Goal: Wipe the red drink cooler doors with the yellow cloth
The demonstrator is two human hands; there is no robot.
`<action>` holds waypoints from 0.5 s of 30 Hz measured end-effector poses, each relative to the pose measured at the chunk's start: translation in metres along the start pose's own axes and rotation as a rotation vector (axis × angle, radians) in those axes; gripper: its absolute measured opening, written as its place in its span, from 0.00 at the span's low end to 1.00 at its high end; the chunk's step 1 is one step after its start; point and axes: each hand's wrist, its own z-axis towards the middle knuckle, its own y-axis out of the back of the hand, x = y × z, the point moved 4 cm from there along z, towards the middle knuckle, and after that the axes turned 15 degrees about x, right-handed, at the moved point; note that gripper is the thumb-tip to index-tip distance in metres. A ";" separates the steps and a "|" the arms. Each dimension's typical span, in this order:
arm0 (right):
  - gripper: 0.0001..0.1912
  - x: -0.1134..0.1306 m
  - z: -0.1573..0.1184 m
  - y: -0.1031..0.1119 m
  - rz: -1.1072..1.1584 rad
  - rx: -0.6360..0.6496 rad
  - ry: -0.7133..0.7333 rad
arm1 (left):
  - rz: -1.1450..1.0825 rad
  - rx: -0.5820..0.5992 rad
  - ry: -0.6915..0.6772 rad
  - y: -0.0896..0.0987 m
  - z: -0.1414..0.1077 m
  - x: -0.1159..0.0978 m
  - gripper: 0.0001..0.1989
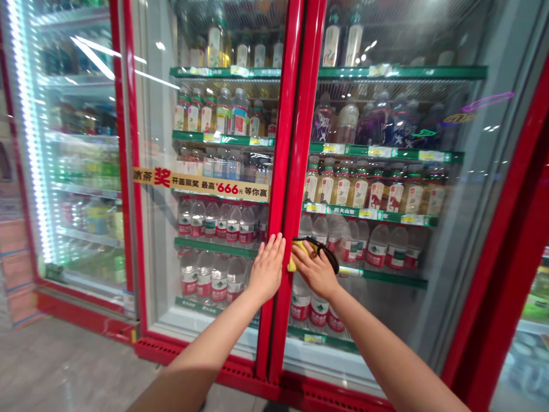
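My left hand (267, 269) lies flat against the red frame of the left glass door (206, 223), its fingers stretched out and pointing up. Under my right hand (316, 268) is a yellow cloth (292, 265) with a dark edge, pressed to the right glass door (386, 320) close beside its red frame (295, 171). The fingers are bent over the cloth, and part of it is hidden by them. Both doors appear closed, with shelves of drinks behind the glass.
Bottled water (377, 246) and bottled tea (360, 190) fill several shelves inside. A printed yellow strip (201, 184) crosses the left door. Another lit fridge (81, 171) stands to the left, near stacked boxes (19, 269). Grey floor (81, 360) shows at lower left.
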 end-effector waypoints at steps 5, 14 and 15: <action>0.25 -0.020 0.010 0.023 -0.022 0.041 0.135 | -0.001 0.014 0.013 0.007 -0.004 0.003 0.40; 0.25 0.014 -0.010 -0.012 0.035 0.041 0.054 | 0.007 0.033 -0.009 0.011 -0.004 -0.009 0.40; 0.22 0.020 -0.017 -0.021 0.019 0.066 0.166 | 0.009 0.036 -0.020 0.010 -0.004 -0.010 0.40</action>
